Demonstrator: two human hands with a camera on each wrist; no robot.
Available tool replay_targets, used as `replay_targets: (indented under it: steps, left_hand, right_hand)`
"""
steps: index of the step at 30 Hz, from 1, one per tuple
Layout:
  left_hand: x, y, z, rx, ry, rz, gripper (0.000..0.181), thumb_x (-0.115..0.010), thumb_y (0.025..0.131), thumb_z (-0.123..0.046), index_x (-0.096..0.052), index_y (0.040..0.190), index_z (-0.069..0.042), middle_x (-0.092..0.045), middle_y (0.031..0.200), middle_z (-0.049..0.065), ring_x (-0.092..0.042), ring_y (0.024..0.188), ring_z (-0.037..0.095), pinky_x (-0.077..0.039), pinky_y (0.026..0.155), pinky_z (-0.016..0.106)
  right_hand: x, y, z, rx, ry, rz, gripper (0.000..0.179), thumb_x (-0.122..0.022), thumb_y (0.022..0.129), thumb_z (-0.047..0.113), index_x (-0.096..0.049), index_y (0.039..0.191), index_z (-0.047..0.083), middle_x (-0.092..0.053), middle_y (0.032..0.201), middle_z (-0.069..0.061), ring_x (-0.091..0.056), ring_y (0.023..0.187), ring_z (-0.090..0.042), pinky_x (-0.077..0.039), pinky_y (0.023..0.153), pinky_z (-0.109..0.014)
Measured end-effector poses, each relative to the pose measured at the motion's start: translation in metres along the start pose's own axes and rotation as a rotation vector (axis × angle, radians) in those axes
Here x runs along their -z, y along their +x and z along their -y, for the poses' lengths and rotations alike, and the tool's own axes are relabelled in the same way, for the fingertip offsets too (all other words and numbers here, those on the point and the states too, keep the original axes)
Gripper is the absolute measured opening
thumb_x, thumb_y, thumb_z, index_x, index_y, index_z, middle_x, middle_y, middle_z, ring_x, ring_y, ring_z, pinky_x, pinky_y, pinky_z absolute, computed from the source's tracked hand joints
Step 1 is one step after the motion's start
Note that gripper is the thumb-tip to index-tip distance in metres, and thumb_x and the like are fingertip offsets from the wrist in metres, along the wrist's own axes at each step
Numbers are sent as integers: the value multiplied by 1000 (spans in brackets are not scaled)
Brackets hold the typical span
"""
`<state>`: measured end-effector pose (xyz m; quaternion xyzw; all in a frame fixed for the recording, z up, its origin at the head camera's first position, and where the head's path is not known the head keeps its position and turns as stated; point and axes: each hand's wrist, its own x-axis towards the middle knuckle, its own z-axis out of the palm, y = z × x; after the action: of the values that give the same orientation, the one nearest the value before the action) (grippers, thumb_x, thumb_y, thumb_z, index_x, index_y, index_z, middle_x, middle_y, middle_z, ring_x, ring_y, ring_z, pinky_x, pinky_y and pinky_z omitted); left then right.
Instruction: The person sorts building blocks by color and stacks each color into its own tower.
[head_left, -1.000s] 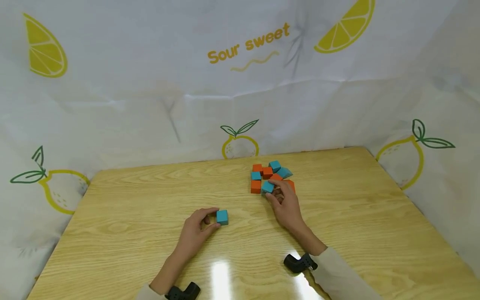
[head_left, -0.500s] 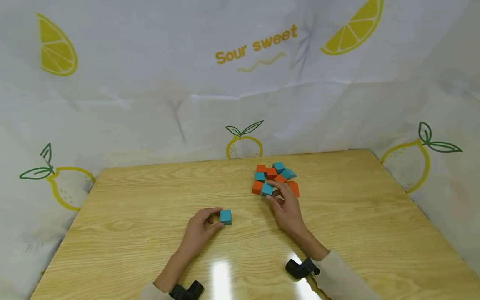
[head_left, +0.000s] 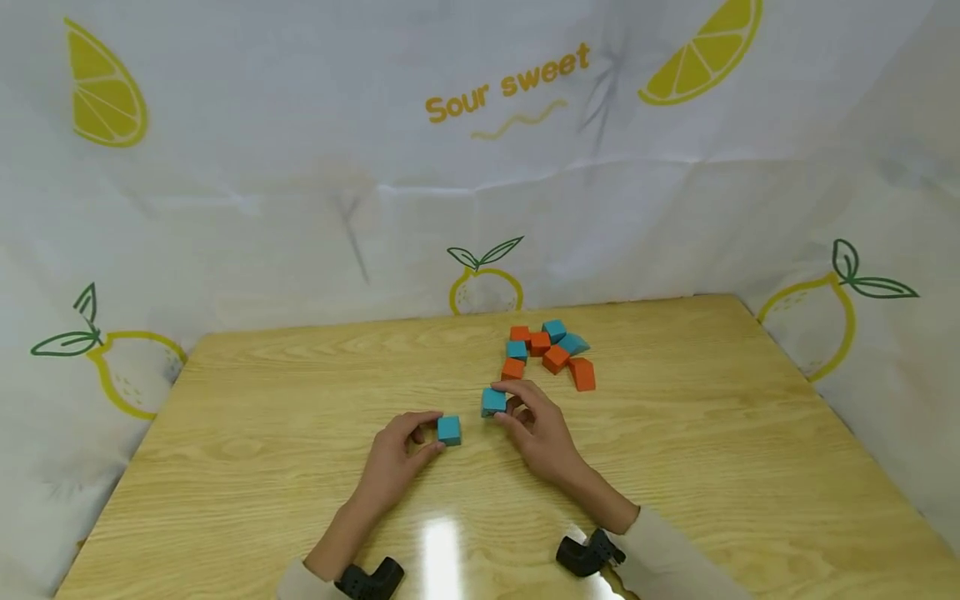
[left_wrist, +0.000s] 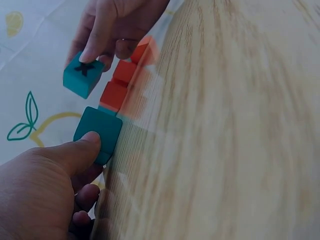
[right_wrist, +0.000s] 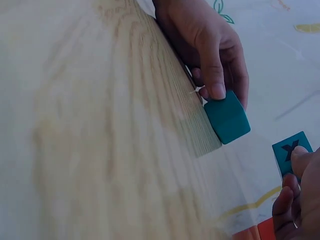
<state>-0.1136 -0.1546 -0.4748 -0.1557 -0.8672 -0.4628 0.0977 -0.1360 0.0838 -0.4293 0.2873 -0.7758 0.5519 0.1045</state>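
Observation:
Near the middle of the table my left hand [head_left: 390, 462] pinches a blue block [head_left: 449, 431] between thumb and fingers; the block stands on the wood. My right hand [head_left: 546, 435] grips a second blue block [head_left: 493, 402], a short way to the right and farther back. In the left wrist view this second block [left_wrist: 83, 75] appears raised off the table, and a dark mark like an X shows on the face by the thumb. The two blocks are apart. The left hand's block [right_wrist: 227, 118] shows plain faces in the right wrist view.
Behind the right hand lies a loose group of orange blocks [head_left: 556, 359] and blue blocks [head_left: 553, 330]. An orange slanted block [head_left: 582, 374] sits at its right side. A white cloth [head_left: 300, 208] with lemon prints hangs behind the wooden table [head_left: 262, 417].
My right hand has lifted its blue block away from the group and brought it left and nearer, towards the other blue block. The left hand stays in place with its block.

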Motion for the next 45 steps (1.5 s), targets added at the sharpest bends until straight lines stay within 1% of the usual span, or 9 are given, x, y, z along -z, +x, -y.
replay_targets:
  steps: [4, 10, 17, 21, 26, 31, 36, 39, 45]
  left_hand:
    - [1, 0, 1, -1, -5, -13, 42, -76, 80, -9, -65, 121, -10, -55, 86, 0, -45, 74, 13, -36, 61, 26]
    - [1, 0, 1, -20, -1, -6, 42, -76, 81, -9, -65, 122, -9, -55, 86, 3, -44, 74, 13, -36, 60, 26]
    - [-1, 0, 2, -28, 7, -16, 42, -76, 80, -9, -66, 121, -10, -55, 85, 0, -46, 74, 14, -36, 61, 26]
    - [-1, 1, 1, -24, 15, -16, 41, -77, 80, -9, -66, 120, -10, -55, 86, 0, -46, 75, 14, -37, 62, 26]
    - [-1, 1, 0, -13, 16, -9, 41, -77, 80, -9, -66, 120, -10, -56, 87, 0, -47, 75, 14, -37, 63, 26]
    - [0, 1, -1, 12, 15, -4, 41, -77, 80, -9, -66, 120, -11, -55, 85, -1, -45, 74, 14, -36, 62, 27]
    - [1, 1, -1, 8, 16, -5, 41, -77, 80, -9, -66, 119, -10, -55, 84, 0, -45, 74, 13, -36, 62, 26]
    - [1, 1, -1, -3, 15, -11, 40, -77, 80, -9, -66, 119, -11, -55, 85, 0, -45, 74, 13, -37, 62, 26]
    - [0, 1, -1, -19, 11, -19, 41, -77, 80, -9, -66, 119, -11, -55, 84, 0, -46, 74, 15, -36, 62, 26]
  right_hand:
    - [-7, 2, 6, 4, 4, 39, 36, -62, 88, -9, -56, 124, -6, -56, 113, -21, -54, 83, -29, -49, 63, -34]
    - [-13, 2, 9, 3, -4, 71, 36, -62, 87, -10, -57, 122, -5, -57, 109, -20, -54, 80, -27, -48, 64, -33]
    - [-17, 1, 9, 42, -15, 100, 36, -63, 86, -10, -57, 121, -5, -57, 103, -18, -53, 75, -27, -47, 60, -31]
    - [-17, 1, 10, 27, -32, 119, 36, -63, 86, -11, -58, 120, -5, -58, 103, -19, -52, 73, -26, -45, 59, -29]
    - [-22, -2, -8, -13, -45, 133, 36, -64, 86, -10, -58, 122, -4, -58, 105, -18, -52, 72, -26, -44, 59, -29]
    - [-28, -6, -29, 4, -64, 141, 38, -65, 87, -3, -58, 125, 2, -58, 109, -12, -51, 71, -22, -43, 59, -28]
    - [-28, -7, -34, 39, -74, 149, 38, -65, 90, 4, -58, 126, 7, -57, 110, -4, -50, 70, -14, -44, 59, -26]
    - [-28, -6, -35, 50, -83, 156, 37, -66, 90, 6, -58, 126, 7, -57, 107, -1, -49, 70, -12, -44, 60, -25]
    - [-27, -7, -36, 50, -92, 160, 38, -67, 89, 6, -58, 126, 6, -56, 102, 1, -49, 71, -11, -44, 60, -25]
